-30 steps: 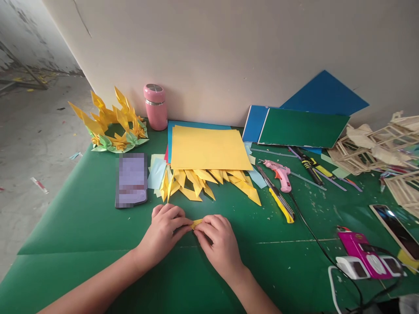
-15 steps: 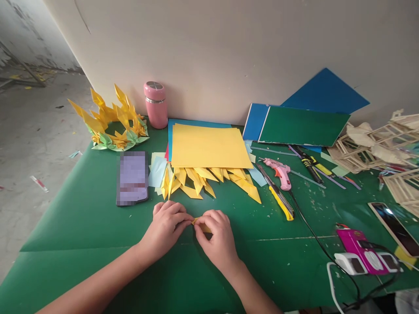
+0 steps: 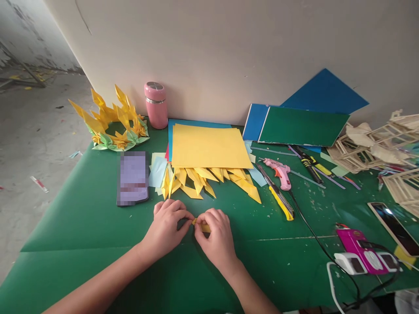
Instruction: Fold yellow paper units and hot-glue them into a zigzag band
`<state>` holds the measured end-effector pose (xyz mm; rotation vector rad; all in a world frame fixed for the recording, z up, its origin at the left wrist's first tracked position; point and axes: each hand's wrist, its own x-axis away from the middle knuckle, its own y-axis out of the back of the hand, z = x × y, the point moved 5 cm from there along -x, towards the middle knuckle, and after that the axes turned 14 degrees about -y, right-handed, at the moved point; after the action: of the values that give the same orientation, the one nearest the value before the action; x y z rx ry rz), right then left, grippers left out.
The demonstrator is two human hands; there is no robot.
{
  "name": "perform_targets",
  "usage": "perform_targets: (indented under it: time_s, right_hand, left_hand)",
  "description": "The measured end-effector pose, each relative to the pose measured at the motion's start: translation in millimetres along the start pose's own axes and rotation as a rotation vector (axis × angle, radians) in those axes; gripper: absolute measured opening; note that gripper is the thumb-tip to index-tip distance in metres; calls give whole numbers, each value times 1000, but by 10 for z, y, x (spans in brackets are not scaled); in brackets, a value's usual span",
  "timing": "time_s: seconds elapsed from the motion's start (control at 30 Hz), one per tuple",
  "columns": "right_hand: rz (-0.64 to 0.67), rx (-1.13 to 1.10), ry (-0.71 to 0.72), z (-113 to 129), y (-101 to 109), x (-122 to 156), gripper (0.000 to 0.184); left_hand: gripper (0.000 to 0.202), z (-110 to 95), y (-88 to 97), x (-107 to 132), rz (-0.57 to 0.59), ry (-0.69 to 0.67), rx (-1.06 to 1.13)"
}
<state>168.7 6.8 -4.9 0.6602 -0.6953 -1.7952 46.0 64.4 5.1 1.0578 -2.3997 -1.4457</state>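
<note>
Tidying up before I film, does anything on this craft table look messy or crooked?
Nothing looks damaged. White flecks litter the green table cover by the glue gun, and a blue sheet leans crooked against the wall.

Folded points [image 3: 209, 181] lie before the sheet stack [image 3: 209, 146]; phone [image 3: 132, 178] to their left, glue gun [image 3: 279, 172] and knife [image 3: 278, 198] to their right; flask [image 3: 156, 105] behind; paper piece [image 3: 202, 226] before the points, between left hand [image 3: 165, 229] and right hand [image 3: 216, 239].
</note>
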Motion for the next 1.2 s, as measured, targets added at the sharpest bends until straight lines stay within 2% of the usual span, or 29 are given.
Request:
perform_targets:
  time_s: [0.37, 0.73, 1.2]
  right_hand:
    - [23, 4, -37, -6, -4, -9, 10]
    - [56, -8, -48, -17, 2, -14, 8]
    - [198, -92, -12, -62, 97, -24, 18]
  left_hand:
    - [13, 5, -22, 0, 23, 31, -20]
    - [10, -45, -85, 52, -45, -78, -168]
    - [23, -43, -53, 28, -23, -61, -84]
